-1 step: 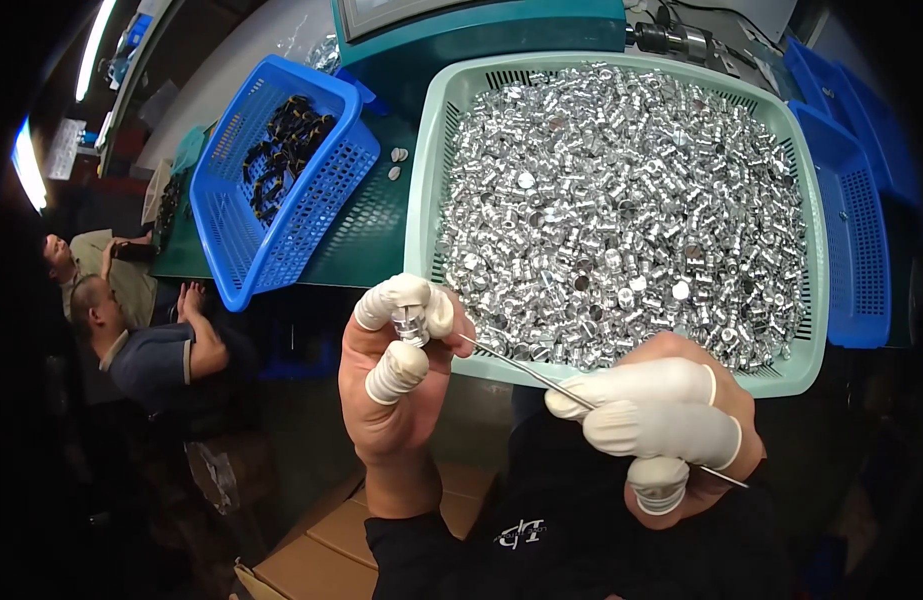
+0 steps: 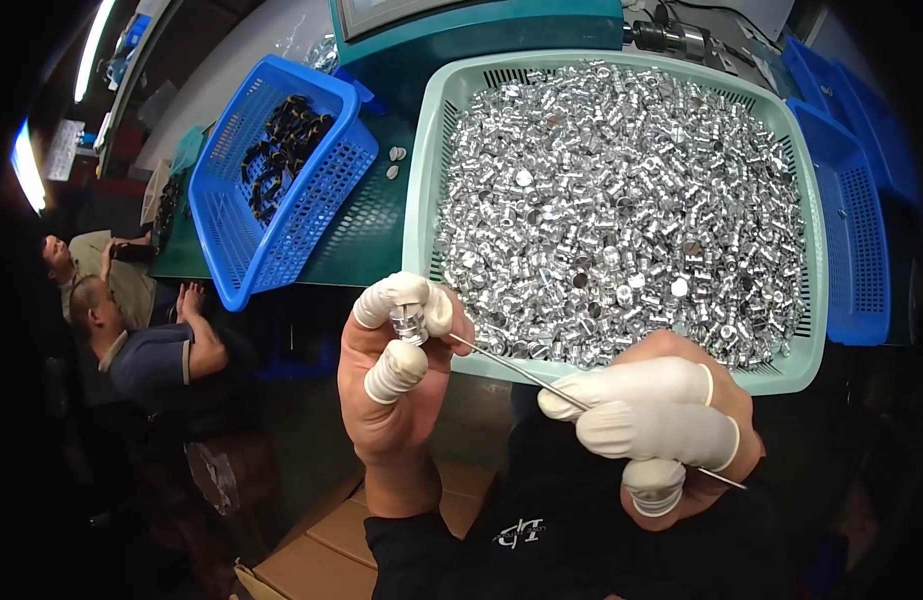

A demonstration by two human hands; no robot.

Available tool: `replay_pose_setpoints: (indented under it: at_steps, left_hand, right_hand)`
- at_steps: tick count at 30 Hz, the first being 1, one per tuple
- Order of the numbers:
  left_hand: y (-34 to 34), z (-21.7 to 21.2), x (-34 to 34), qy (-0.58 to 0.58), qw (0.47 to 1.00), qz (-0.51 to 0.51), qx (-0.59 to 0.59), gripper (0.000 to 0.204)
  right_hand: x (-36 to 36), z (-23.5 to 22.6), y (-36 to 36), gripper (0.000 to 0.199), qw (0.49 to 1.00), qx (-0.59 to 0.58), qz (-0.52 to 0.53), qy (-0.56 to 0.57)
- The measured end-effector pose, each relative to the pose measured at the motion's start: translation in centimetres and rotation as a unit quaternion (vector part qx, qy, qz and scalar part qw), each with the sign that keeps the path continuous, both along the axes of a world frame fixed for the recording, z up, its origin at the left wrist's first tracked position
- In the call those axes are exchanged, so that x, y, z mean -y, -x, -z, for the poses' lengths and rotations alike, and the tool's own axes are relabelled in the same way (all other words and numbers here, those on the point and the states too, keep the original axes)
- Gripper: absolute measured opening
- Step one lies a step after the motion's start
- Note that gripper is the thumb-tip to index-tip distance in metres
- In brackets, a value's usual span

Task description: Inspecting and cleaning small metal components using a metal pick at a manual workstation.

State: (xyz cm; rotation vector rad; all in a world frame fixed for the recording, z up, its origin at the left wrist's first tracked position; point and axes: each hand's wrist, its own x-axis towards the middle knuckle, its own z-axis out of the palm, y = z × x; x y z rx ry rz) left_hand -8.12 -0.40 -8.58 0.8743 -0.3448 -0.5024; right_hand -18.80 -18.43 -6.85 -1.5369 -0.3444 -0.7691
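Note:
Between thumb and fingertips my left hand (image 2: 396, 385) pinches a small shiny metal fitting (image 2: 408, 325), cylindrical with ridges. White finger cots cover several of its fingertips. My right hand (image 2: 671, 420), also in finger cots, is closed round a thin metal rod (image 2: 516, 368). The rod slants up and left, and its far tip ends at the fingers of my left hand; whether it touches the fitting is hidden. Just beyond both hands stands a pale green plastic basket (image 2: 417, 200), heaped with similar silver fittings (image 2: 621, 190).
A blue perforated basket (image 2: 326, 205) of black and yellow pieces (image 2: 286, 150) stands left on the green table (image 2: 366, 235), beside small whitish discs (image 2: 396, 154). More blue baskets (image 2: 849, 225) are at right. Behind is a teal machine (image 2: 481, 32). Cardboard boxes (image 2: 331, 560) lie below; two people (image 2: 146, 345) sit far left.
The fingers of my right hand have shifted very slightly left along with the rod. My left hand keeps its pinch on the metal fitting.

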Motion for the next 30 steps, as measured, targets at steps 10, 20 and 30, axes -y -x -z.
replay_pose_setpoints:
  at_steps: [10,20,30]
  left_hand:
    - [1.0,-0.6,0.1,-0.002,1.000,-0.013,0.010,0.047]
    - [1.3,-0.7,0.1,-0.007,1.000,-0.015,0.017,0.046]
    - [1.1,-0.7,-0.2,-0.043,0.997,0.015,0.060,0.042]
  right_hand:
    - [-1.0,-0.2,-0.2,0.025,0.999,0.045,0.010,0.021]
    - [-1.2,-0.2,-0.3,0.031,0.999,0.032,0.018,0.005]
    - [-0.9,-0.3,-0.1,0.032,0.999,0.048,0.015,0.014]
